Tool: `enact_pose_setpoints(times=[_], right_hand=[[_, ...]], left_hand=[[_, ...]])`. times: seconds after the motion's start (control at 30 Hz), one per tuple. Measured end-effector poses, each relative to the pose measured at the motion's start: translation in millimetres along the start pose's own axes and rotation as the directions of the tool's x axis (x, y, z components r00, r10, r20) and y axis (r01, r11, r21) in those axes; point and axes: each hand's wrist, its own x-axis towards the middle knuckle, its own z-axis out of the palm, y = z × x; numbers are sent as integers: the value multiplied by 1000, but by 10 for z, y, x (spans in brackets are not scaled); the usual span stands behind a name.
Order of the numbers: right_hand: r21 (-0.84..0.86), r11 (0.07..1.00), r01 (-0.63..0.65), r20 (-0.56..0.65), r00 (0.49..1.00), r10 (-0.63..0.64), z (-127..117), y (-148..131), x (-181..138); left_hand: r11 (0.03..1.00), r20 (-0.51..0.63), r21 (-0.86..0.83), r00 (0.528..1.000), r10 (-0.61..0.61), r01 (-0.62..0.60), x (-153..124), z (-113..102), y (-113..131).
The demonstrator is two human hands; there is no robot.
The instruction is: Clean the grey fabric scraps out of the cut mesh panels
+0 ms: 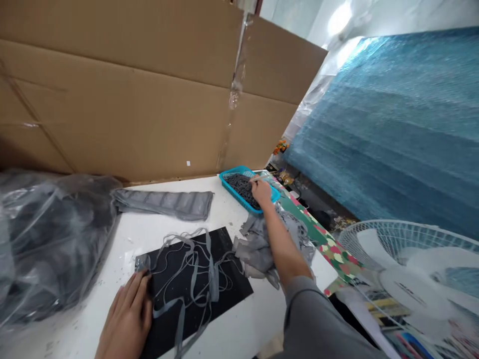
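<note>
One head camera, tilted, looks forward and down over the white desk point(239, 329), near, cardboard wall point(130, 99) behind.

We see a white table point(239, 329). A black mat point(232, 279) lies on it, its near corner under our flat left hand point(127, 319). Grey straps point(211, 279) tangle across the mat, just right of that hand. A folded grey strip point(168, 203) lies beyond it, and a clear bag point(48, 239) of dark cloth sits to its left. Our right hand point(261, 192) reaches into a blue basket point(235, 193). Under that forearm is a grey cloth heap point(254, 249), and right of it a flowered sheet point(329, 244).
</note>
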Motion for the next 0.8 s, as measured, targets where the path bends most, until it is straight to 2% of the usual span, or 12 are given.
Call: enact_pose_setpoints(times=[0.13, 0.2, 0.3, 0.37, 0.5, 0.57, 0.63, 0.7, 0.8], right_hand=[[44, 998, -34, 27, 999, 33, -81, 98, 212], [77, 997, -29, 27, 999, 27, -157, 117, 316], [130, 991, -17, 5, 1000, 17, -309, 117, 368], [177, 984, 9, -14, 1000, -7, -432, 103, 282], [301, 948, 101, -6, 995, -104, -703, 78, -230], [358, 925, 126, 7, 990, -138, -829, 90, -622], [413, 901, 135, -4, 989, -147, -930, 127, -1062], [512, 851, 119, -57, 993, -105, -996, 183, -1503], [563, 826, 23, -138, 988, 67, -1055, 283, -2053]], left_hand=[[998, -28, -64, 999, 18, -20, -22, 6, -92], [991, -34, -133, 999, -13, 8, -29, -32, -88], [970, 32, -209, 993, -116, 120, -12, -82, 43], [976, 88, -172, 989, -122, 136, 33, -70, 195], [992, 156, -111, 987, -42, 60, 210, 15, 479], [964, 145, -237, 986, -87, 120, 347, 16, 583], [862, 170, -464, 976, -139, 204, 524, -26, 697], [730, 219, -631, 963, -157, 262, 745, -85, 861], [657, 222, -711, 966, -131, 253, 1162, -162, 1249]])
